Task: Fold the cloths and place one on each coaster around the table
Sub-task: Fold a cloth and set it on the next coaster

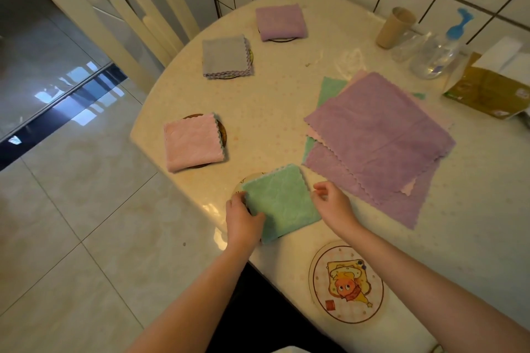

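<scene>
A folded green cloth [279, 200] lies on a pale coaster [244, 180] near the table's front left edge. My left hand [242, 216] grips the cloth's left edge, thumb on top. My right hand [334, 203] hovers at the cloth's right edge with loosely curled fingers that hold nothing. Three more coasters around the rim carry a folded pink cloth [192, 142], a folded grey cloth [225, 56] and a folded purple cloth [279, 21]. A bare coaster with a cartoon print [347, 281] sits close to me. A pile of unfolded cloths [378, 135], purple on top, lies to the right.
A beige cup [394, 27], a clear pump bottle [436, 54] and a tissue box [493, 89] stand at the back right by the tiled wall. A cream chair [114, 8] stands at the table's far left. The table edge [177, 195] drops to a tiled floor.
</scene>
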`<action>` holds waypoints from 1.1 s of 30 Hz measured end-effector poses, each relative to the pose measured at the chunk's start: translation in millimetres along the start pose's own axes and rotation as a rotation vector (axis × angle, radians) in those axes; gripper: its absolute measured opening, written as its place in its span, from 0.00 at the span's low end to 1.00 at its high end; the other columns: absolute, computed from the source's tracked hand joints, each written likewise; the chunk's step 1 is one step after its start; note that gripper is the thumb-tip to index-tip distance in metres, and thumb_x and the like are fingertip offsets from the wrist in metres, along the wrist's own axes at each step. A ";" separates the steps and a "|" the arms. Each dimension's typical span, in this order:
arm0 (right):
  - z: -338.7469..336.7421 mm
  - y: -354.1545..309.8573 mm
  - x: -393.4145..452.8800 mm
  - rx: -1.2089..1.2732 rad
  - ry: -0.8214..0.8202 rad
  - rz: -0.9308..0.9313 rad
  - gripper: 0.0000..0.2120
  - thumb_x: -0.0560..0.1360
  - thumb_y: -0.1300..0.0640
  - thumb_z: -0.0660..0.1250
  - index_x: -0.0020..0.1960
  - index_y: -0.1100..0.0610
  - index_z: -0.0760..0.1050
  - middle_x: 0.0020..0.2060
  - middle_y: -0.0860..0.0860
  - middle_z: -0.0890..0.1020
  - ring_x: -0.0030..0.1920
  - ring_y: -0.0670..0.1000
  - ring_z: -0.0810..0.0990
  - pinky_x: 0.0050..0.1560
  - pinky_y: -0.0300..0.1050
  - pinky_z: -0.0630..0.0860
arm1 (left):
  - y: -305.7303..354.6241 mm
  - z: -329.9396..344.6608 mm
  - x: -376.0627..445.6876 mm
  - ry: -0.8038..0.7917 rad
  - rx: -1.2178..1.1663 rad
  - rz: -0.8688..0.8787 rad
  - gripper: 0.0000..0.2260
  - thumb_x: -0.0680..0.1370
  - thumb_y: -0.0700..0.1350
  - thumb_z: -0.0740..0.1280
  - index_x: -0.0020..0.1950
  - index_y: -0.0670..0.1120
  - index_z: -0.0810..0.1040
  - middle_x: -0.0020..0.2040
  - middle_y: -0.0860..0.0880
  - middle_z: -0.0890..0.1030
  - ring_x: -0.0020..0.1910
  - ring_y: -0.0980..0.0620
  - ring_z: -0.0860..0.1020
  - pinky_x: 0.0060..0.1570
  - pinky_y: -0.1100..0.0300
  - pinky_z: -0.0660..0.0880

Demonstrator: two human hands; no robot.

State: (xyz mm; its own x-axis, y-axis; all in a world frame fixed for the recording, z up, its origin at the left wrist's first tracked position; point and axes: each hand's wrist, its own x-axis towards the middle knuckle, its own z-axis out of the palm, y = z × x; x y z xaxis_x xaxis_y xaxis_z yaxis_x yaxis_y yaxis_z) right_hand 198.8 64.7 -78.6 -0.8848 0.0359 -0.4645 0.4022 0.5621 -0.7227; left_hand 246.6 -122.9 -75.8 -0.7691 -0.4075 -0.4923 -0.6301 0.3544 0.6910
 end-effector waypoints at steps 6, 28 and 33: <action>5.3 -12.2 7.7 0.016 -0.087 0.165 0.16 0.76 0.52 0.64 0.61 0.57 0.71 0.48 0.49 0.75 0.47 0.50 0.74 0.49 0.44 0.72 | 25.0 1.7 7.8 0.046 -0.401 -0.359 0.19 0.73 0.41 0.70 0.59 0.47 0.66 0.54 0.48 0.75 0.50 0.49 0.74 0.42 0.56 0.70; 64.4 -6.0 -30.4 -0.016 0.200 0.023 0.05 0.75 0.60 0.67 0.51 0.57 0.75 0.38 0.46 0.78 0.38 0.45 0.76 0.35 0.29 0.68 | -33.6 -54.6 43.6 -0.108 -0.343 -0.188 0.05 0.75 0.39 0.69 0.48 0.45 0.75 0.43 0.43 0.80 0.40 0.48 0.79 0.31 0.61 0.74; 60.8 -4.8 -32.6 0.010 0.200 0.045 0.05 0.75 0.59 0.67 0.50 0.56 0.75 0.39 0.44 0.78 0.39 0.41 0.76 0.35 0.29 0.70 | -36.0 -56.0 51.7 -0.044 -0.087 -0.039 0.13 0.72 0.38 0.68 0.54 0.49 0.72 0.46 0.50 0.78 0.45 0.47 0.78 0.43 0.54 0.75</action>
State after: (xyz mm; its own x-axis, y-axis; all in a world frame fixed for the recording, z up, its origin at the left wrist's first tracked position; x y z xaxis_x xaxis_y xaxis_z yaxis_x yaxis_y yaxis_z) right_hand 239.9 10.6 -91.0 -0.8944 0.2246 -0.3867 0.4441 0.5479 -0.7089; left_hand 235.5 -203.9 -96.5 -0.7492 -0.3816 -0.5414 -0.6496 0.2640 0.7130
